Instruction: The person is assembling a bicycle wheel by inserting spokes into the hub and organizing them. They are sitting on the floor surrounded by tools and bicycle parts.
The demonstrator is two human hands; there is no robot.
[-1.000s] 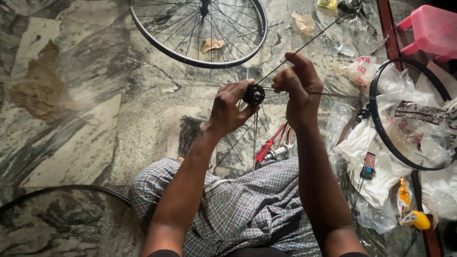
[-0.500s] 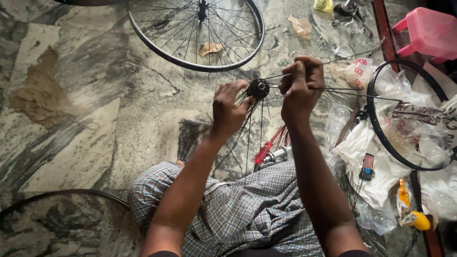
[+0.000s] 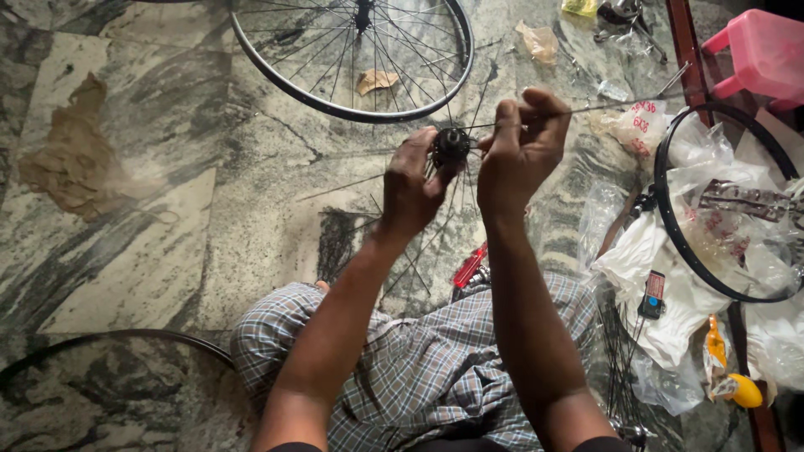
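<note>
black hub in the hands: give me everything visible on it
The hub is small, black and round, and looks like metal with a dark centre facing the camera. It is held up above the marble floor, in front of the person's knees. The left hand grips it from the left and below. The right hand, just to its right, pinches a thin spoke that runs off to the right. Several more thin spokes hang and fan from its flange, down and left. Its far side is hidden.

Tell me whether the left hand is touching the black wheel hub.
Touching. The head view shows the left hand with its fingers wrapped against the black hub, no gap between them, while the right hand pinches a thin spoke.
</note>
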